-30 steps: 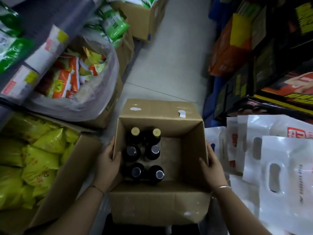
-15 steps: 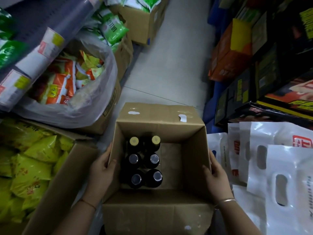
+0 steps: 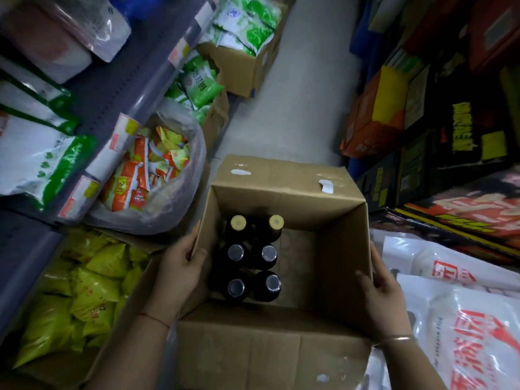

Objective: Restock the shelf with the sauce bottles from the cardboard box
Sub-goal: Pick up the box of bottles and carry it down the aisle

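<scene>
Bottles [image 3: 250, 257] are riding higher now; you are lifting the box [image 3: 284, 192], left hand [image 3: 180, 273] and right hand [image 3: 384, 294] gripping its sides.

L wrist: thin red string [image 3: 153, 319]; R wrist: gold bangle [image 3: 398, 339].

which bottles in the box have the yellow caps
The two bottles in the row farthest from the person; the other four have dark, shiny caps.

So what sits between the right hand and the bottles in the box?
In the head view, only bare box floor and the cardboard box side wall that the right hand grips; the six bottles are clustered on the left side.
</scene>
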The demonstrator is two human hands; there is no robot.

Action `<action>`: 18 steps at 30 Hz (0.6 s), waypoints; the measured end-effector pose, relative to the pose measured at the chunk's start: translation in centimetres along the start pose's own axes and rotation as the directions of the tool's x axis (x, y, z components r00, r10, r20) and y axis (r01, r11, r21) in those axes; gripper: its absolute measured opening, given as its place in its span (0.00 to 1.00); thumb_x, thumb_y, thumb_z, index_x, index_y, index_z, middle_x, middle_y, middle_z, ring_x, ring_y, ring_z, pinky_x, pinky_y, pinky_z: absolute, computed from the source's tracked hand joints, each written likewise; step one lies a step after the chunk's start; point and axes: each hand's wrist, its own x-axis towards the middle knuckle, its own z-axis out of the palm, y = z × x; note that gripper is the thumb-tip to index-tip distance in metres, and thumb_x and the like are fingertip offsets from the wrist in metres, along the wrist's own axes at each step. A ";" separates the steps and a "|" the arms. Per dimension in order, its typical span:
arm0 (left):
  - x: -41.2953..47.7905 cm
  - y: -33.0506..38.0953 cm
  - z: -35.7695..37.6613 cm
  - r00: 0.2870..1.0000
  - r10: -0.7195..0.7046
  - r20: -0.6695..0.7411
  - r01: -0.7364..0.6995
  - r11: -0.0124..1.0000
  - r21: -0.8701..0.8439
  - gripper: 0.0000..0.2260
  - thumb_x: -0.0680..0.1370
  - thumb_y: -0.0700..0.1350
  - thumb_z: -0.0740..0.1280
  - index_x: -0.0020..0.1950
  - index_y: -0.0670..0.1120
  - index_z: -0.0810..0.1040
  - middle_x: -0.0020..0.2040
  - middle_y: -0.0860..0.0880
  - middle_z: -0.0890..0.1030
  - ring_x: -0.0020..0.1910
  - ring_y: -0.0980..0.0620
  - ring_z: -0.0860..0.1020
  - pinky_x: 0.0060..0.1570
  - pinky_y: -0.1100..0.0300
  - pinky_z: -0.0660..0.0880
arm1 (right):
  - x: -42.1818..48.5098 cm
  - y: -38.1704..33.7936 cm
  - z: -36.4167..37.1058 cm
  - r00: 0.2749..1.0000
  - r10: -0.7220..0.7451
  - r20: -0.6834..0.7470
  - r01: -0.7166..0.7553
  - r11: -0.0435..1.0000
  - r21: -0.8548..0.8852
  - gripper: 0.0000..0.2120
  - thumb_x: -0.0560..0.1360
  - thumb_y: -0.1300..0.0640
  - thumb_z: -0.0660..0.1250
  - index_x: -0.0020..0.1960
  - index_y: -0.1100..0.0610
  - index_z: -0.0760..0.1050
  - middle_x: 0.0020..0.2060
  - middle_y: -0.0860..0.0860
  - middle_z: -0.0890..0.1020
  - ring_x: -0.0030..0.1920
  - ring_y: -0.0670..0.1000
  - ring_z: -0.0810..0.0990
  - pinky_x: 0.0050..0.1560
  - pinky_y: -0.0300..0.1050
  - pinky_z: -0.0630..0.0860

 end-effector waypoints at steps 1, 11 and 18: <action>0.2 1.9 -0.2 1.000 0.008 0.002 -0.008 1.000 0.002 0.26 0.76 0.29 0.60 0.69 0.52 0.68 0.51 0.77 0.76 0.56 0.74 0.73 0.57 0.75 0.69 | -0.1 -1.5 -0.9 1.000 -0.002 0.003 0.002 1.000 0.000 0.27 0.77 0.63 0.60 0.70 0.40 0.61 0.67 0.50 0.72 0.67 0.55 0.70 0.65 0.51 0.66; 3.7 22.4 -2.7 0.988 0.156 -0.012 -0.154 0.982 0.110 0.24 0.76 0.30 0.62 0.71 0.44 0.68 0.64 0.55 0.73 0.64 0.57 0.71 0.61 0.63 0.68 | 0.8 -18.0 -9.7 0.996 -0.087 -0.025 0.089 0.991 0.096 0.31 0.76 0.66 0.61 0.67 0.34 0.62 0.64 0.47 0.75 0.63 0.52 0.75 0.65 0.53 0.72; 12.1 34.7 -4.5 0.986 0.163 0.036 -0.165 0.985 0.051 0.26 0.72 0.35 0.64 0.70 0.45 0.68 0.60 0.64 0.76 0.52 0.80 0.71 0.57 0.77 0.68 | 5.2 -30.6 -13.3 0.996 -0.061 -0.065 0.073 0.979 0.191 0.29 0.77 0.65 0.61 0.68 0.35 0.64 0.64 0.45 0.74 0.62 0.50 0.75 0.64 0.52 0.71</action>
